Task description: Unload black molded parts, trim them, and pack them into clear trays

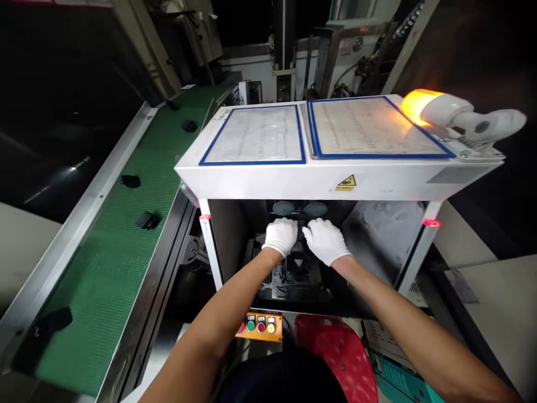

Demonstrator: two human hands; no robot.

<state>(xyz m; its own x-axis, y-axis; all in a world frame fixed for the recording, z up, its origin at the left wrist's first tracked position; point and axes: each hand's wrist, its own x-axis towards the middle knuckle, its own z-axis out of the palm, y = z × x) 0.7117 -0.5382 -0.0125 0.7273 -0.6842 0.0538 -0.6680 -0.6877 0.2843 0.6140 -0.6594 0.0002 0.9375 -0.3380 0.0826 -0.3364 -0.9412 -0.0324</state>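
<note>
Both my hands, in white gloves, reach into the dark opening of a white machine [260,182]. My left hand [282,235] has its fingers curled inward; whatever they hold, if anything, is hidden behind the glove. Just beside it, my right hand [324,239] is also curled, its fingertips pointing toward the left hand with a small gap between them. Two round grey discs [283,209] sit right behind the hands. Below them lies a black, dusty fixture [297,266] with a pale triangle mark.
A green conveyor belt [111,252] runs along the left, carrying several black parts [148,220]. An orange button box [268,327] and a red stool [339,358] are below. A lit amber lamp [422,105] and framed sheets [255,134] sit on the machine top.
</note>
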